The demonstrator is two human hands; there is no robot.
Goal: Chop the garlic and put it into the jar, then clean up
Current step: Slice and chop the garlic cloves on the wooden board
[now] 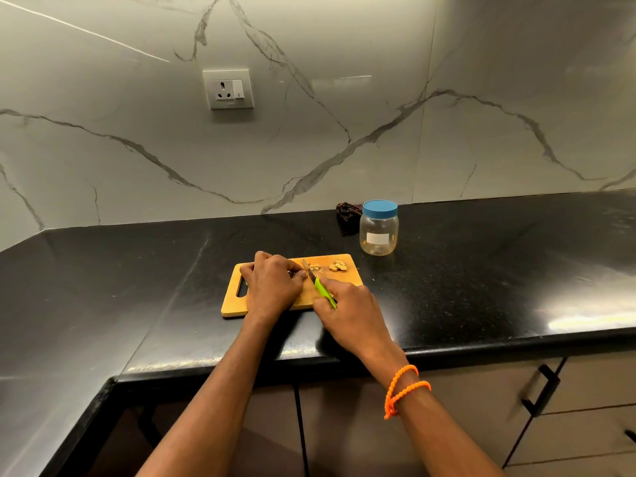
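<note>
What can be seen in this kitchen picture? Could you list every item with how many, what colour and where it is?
cutting board: one, light wood, on the counter near its front edge
knife: one, green handle, blade over the board
garlic pieces: a small pile plus scraps, tan, on the board's far side
jar: one, clear with blue lid on, behind the board to the right
dark cloth: one, bunched, against the wall left of the jar
counter: one, black, polished
wall socket: one, white, on the marble wall
cabinet handle: one, black, below the counter at right
bracelet: orange, on the right wrist
left hand: fingers curled on the board by the blade
right hand: grip on the knife handle
</note>
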